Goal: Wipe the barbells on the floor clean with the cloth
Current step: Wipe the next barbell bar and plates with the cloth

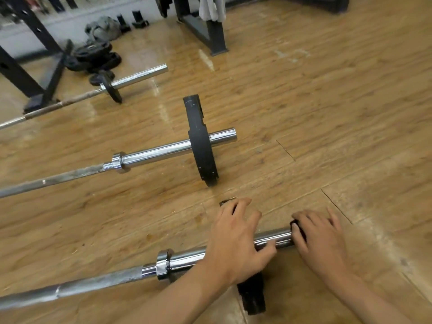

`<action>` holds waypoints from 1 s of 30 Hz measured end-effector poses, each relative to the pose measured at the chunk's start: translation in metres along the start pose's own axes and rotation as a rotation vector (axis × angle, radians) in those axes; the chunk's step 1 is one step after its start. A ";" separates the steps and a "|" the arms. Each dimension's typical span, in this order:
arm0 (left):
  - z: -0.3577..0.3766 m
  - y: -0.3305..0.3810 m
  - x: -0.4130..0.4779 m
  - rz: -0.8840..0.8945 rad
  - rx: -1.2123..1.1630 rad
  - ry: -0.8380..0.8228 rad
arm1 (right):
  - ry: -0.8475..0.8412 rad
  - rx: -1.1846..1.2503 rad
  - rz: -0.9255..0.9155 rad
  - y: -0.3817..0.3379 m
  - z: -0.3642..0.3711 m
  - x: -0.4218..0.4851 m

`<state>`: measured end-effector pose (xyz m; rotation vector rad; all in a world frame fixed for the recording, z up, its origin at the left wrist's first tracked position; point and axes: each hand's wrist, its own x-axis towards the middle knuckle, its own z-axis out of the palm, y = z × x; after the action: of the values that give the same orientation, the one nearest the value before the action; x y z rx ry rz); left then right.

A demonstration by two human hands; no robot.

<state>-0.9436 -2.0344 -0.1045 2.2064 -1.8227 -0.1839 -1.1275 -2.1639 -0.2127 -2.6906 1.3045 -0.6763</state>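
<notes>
The nearest barbell [105, 280] lies on the floor [327, 113]. The left hand [236, 237] grips its black plate [252, 298], and the right hand [320, 239] curls a dark cloth [297, 225] round the bar's end. Best to steady the bar and wipe with full wraps.

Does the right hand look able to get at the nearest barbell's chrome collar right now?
Probably not directly. The right hand, gripping what looks like a dark cloth at the sleeve end, is cut off from the collar by the left hand and the black plate it grips. Reaching over them might work.
</notes>
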 end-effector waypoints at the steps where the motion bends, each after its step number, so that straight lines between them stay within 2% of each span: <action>1: -0.001 0.000 0.001 -0.002 -0.004 0.007 | -0.002 -0.023 0.031 -0.006 0.001 0.001; 3: -0.001 -0.001 0.004 -0.002 -0.002 0.031 | -0.014 -0.045 0.096 -0.023 0.002 0.003; 5: 0.000 -0.002 0.006 0.004 -0.003 0.059 | -0.049 -0.015 0.066 -0.042 0.007 0.001; 9: 0.000 -0.003 0.008 0.000 -0.006 0.073 | -0.155 0.043 -0.296 -0.053 0.018 -0.008; 10: 0.000 -0.004 0.009 -0.003 -0.013 0.058 | -0.132 0.033 -0.324 -0.045 0.016 -0.006; 11: -0.001 -0.005 0.009 -0.009 -0.024 0.041 | -0.085 0.027 -0.288 -0.035 0.014 -0.003; 13: -0.002 -0.006 0.011 -0.012 -0.028 0.027 | 0.023 0.009 -0.071 -0.016 0.007 0.006; 15: -0.002 -0.008 0.013 -0.014 -0.013 0.035 | 0.062 -0.038 0.117 -0.011 0.005 0.010; 17: -0.001 -0.008 0.013 -0.016 -0.022 0.039 | 0.039 -0.045 0.152 -0.028 0.011 0.009; 18: 0.000 -0.009 0.014 -0.012 -0.032 0.040 | -0.001 -0.014 0.091 -0.043 0.016 0.007; 21: 0.001 -0.013 0.015 0.002 -0.035 0.029 | -0.166 0.097 -0.298 -0.068 0.025 -0.006; 23: 0.000 -0.014 0.016 0.009 -0.034 0.000 | -0.169 0.074 -0.399 -0.050 0.021 0.002; 24: -0.002 -0.014 0.017 0.009 -0.036 -0.017 | -0.124 0.053 -0.347 -0.036 0.019 0.005; 26: -0.008 -0.013 0.019 -0.006 -0.036 -0.052 | 0.008 0.004 -0.071 -0.006 0.011 0.015; 28: -0.014 -0.013 0.022 -0.013 -0.029 -0.110 | 0.056 -0.051 0.146 0.003 0.005 0.019; 30: -0.016 -0.015 0.024 -0.011 -0.018 -0.136 | -0.022 -0.081 0.115 -0.017 0.009 0.019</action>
<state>-0.9204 -2.0531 -0.0921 2.2413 -1.8705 -0.3604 -1.1012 -2.1688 -0.2095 -2.6503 1.4988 -0.5931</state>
